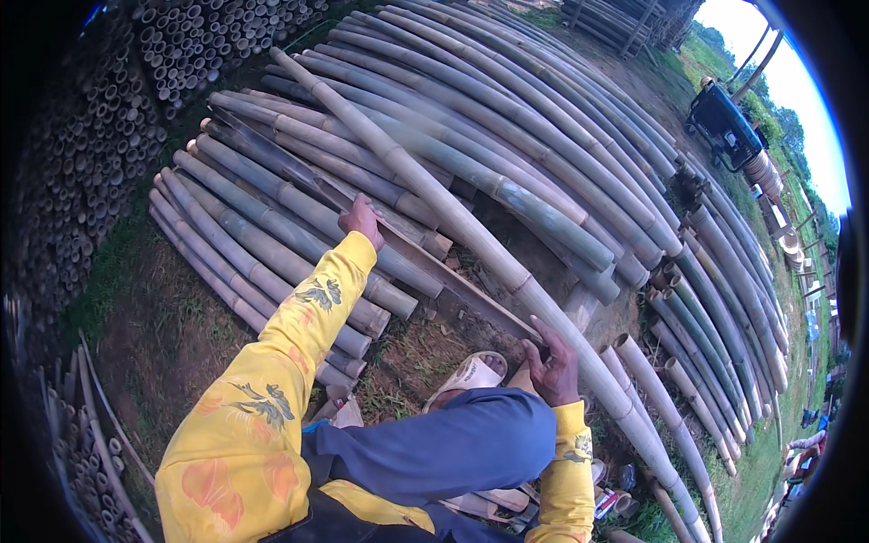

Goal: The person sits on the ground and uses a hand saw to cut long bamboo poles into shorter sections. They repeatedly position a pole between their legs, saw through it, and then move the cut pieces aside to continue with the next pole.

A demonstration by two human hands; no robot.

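A split bamboo length (462, 288), dark and hollow along its inner face, slants from the pile at upper left toward my right knee. My left hand (363, 222) is closed on its edge about midway. At its near end is my right hand (554, 364), with fingers stretched out and the thumb apart; the end lies at the gap between them. Right beside that hand, a long whole bamboo pole (471, 237) crosses over the pile and runs down to the lower right. Part of the split length's far end lies among other poles.
Several bamboo poles (534, 100) lie in rows ahead, with more poles (733, 299) at right. Stacked bamboo ends (213, 41) rise at upper left. My sandalled foot (471, 376) is just below the split length. A dark green machine (727, 122) stands at far right.
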